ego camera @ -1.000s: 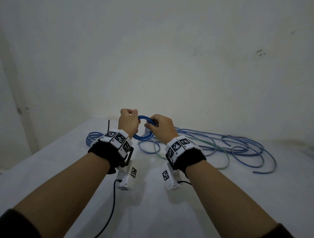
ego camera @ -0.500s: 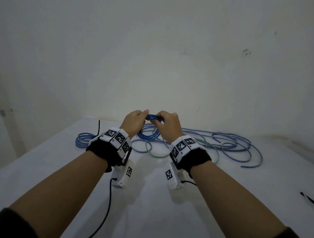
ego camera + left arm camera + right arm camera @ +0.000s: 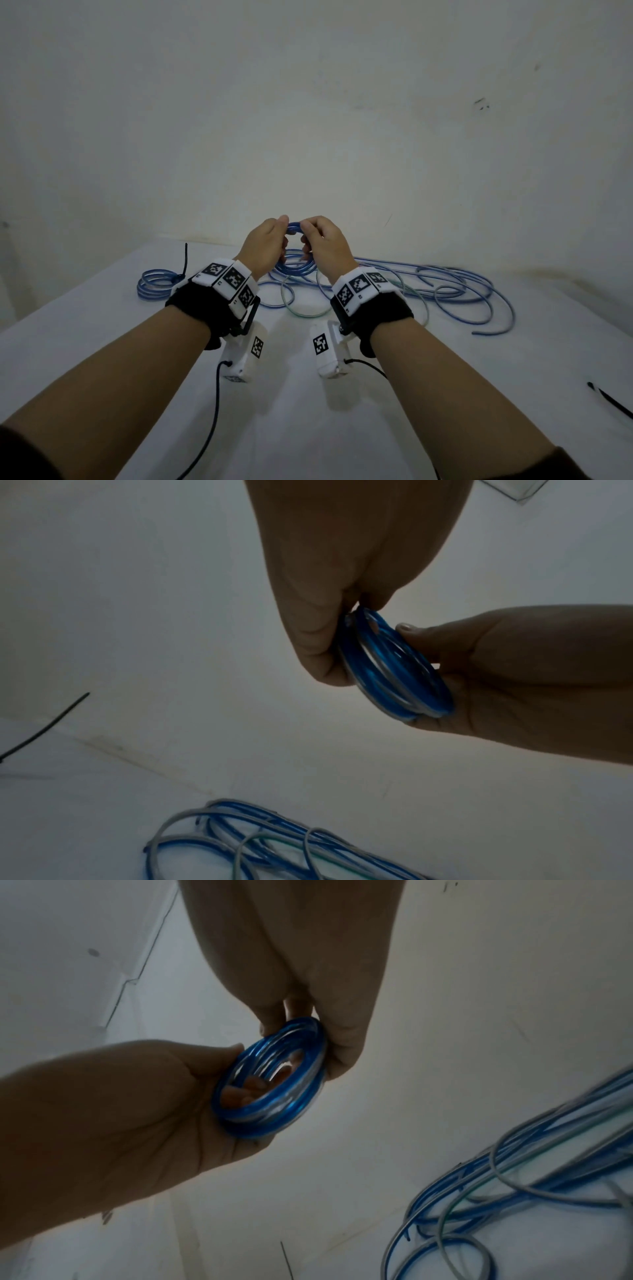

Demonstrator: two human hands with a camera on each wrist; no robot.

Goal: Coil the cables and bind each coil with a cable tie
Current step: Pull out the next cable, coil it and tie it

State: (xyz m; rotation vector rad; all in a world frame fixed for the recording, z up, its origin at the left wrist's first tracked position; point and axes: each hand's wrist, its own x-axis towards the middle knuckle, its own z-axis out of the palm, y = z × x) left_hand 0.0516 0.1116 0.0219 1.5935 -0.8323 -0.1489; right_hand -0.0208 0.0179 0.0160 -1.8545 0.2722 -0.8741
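Observation:
A small coil of blue cable hangs in the air between both hands, above the white table. My left hand pinches its left side near the top, thumb against fingers. My right hand holds the opposite side, with fingers curled round the strands. In the left wrist view the coil is seen edge-on, the right hand cupping it from below. In the right wrist view the coil shows as a ring, with fingers of the left hand seen through it. No tie shows on this coil.
A flat blue coil lies at the far left with a black cable tie sticking up from it. Loose blue and grey cables sprawl behind and to the right. Another black cable tie lies at the right edge.
Both hands have come closer together and shifted their grip toward the top of the coil. The coil has turned from face-on to more edge-on. The view has shifted slightly.

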